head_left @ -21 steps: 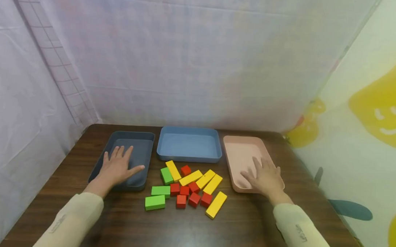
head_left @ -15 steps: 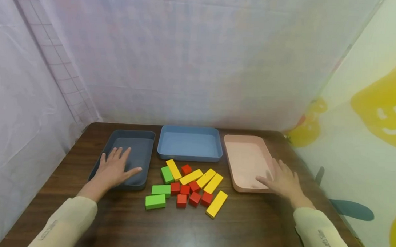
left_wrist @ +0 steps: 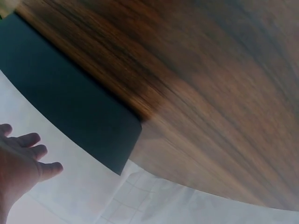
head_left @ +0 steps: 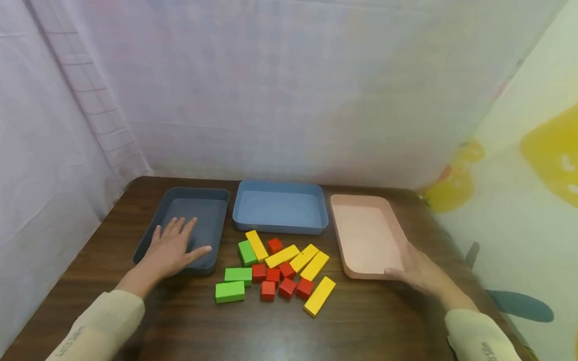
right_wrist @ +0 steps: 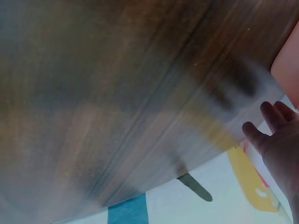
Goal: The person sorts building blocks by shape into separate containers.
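In the head view my left hand (head_left: 168, 254) hovers over the near left part of a dark blue-grey tray (head_left: 209, 209), fingers spread and holding nothing. The left wrist view shows the same hand beyond the tray's dark outer wall (left_wrist: 79, 102). My right hand (head_left: 423, 270) is at the near right corner of a pink tray (head_left: 366, 228), thumb overlapping the front rim. Its fingers look loosely extended in the right wrist view, beside the pink tray's wall (right_wrist: 289, 70). Between the hands lie green blocks (head_left: 230, 291), red cubes (head_left: 268, 291) and yellow bars (head_left: 320, 296).
A lighter blue tray (head_left: 280, 207) stands at the back centre, between the other two trays. Everything is on a dark wooden table (head_left: 274, 339). White cloth (head_left: 282, 95) hangs behind it, and a patterned sheet with yellow shapes (head_left: 564, 153) hangs on the right.
My right hand has moved right, from above the pink tray to its right edge. The left hand stays over the dark tray with little movement. The blocks lie as before.
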`<state>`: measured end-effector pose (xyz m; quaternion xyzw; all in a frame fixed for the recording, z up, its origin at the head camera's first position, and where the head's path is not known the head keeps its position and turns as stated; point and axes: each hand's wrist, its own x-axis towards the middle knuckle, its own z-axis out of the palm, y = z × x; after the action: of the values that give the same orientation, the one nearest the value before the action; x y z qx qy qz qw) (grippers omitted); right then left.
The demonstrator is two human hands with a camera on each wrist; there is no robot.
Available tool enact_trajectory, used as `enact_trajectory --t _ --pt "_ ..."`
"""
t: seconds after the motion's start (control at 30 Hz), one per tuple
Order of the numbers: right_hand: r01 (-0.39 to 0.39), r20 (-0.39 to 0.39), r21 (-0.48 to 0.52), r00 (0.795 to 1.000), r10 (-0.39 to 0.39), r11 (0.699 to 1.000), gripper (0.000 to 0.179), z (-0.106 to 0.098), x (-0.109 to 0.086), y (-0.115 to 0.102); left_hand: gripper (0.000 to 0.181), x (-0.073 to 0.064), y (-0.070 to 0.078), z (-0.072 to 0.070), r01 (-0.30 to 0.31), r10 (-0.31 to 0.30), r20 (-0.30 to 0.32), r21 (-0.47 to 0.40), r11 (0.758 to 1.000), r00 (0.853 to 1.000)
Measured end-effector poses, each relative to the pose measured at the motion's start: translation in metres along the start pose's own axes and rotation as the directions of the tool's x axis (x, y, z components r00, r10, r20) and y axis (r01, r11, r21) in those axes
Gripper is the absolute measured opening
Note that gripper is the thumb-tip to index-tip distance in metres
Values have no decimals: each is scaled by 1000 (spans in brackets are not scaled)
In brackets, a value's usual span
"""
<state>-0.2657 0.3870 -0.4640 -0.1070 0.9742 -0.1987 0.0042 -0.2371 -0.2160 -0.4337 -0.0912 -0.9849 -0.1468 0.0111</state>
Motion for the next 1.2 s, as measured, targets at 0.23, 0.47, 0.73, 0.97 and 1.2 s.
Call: enact_trajectory --t 0.23,0.47,0.73,0.97,1.2 --pt "-81 76 37 994 78 996 120 -8 -4 -2 94 4 14 2 -42 42 -5 -14 999 999" --pt "-102 118 47 988 96 994 121 -11 -5 -8 87 -1 22 5 -89 89 -31 -7 996 996" --pt "-23 94 29 995 21 999 114 -10 1 -13 79 -19 33 11 -209 206 -63 -43 977 976" --pt "-45 116 13 992 43 999 115 -9 0 -13 74 -35 40 17 -291 290 -26 -84 953 957" --pt "-10 103 28 995 7 1000 115 -8 2 -13 67 -45 38 23 -338 339 8 -52 940 941"
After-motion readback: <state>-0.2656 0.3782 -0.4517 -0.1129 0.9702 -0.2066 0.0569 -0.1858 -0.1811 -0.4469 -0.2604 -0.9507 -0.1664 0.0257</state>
